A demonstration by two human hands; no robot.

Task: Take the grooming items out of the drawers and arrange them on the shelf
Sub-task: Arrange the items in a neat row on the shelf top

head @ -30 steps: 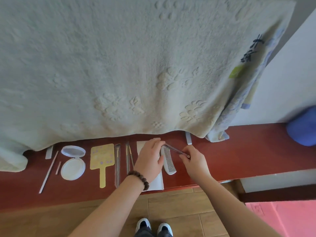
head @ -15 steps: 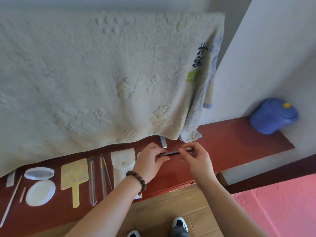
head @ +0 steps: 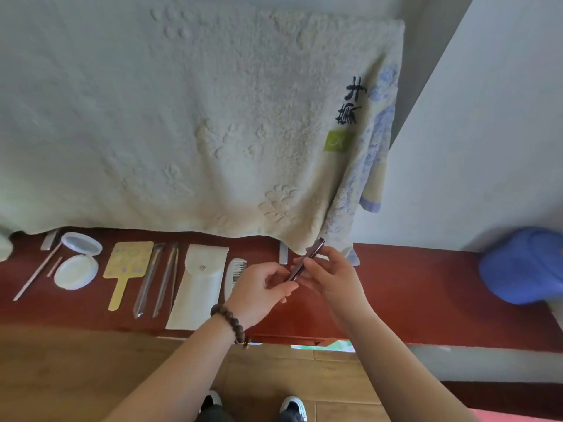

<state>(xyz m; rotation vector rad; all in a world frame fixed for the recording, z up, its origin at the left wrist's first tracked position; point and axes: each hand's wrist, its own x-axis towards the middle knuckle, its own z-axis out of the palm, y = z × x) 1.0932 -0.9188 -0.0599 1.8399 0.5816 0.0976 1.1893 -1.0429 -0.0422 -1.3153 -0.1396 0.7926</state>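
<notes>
Dark metal is what you are pinching between both hands: a slim dark tool (head: 306,259), perhaps a folded razor or clipper, though you cannot tell which from here. Your left hand (head: 262,292) is closing thumb and fingers on its near, lower end, and your right hand (head: 329,275) is gripping it around the middle, so the two hands are sitting almost together and both are clamped on the same thing. Its long axis is tilting up and away to the right, with the far tip poking toward the hem of the towel (head: 195,117), above the red shelf (head: 411,287) rather than resting on it. Judging by the row already laid out, the free spot is lying directly under your hands and to their right, just past the white comb (head: 234,274), so your right hand is the nearer one for setting it down, and the tool would be turning to lie front to back like its neighbours. Leftward the row is running through a white pouch (head: 201,284), two long slim tools (head: 158,278), a yellow paddle mirror (head: 126,266), an open round compact (head: 77,260) and a thin stick (head: 35,274). Black brush characters are showing on the towel's edge above a green label; neither is legible enough to read.
</notes>
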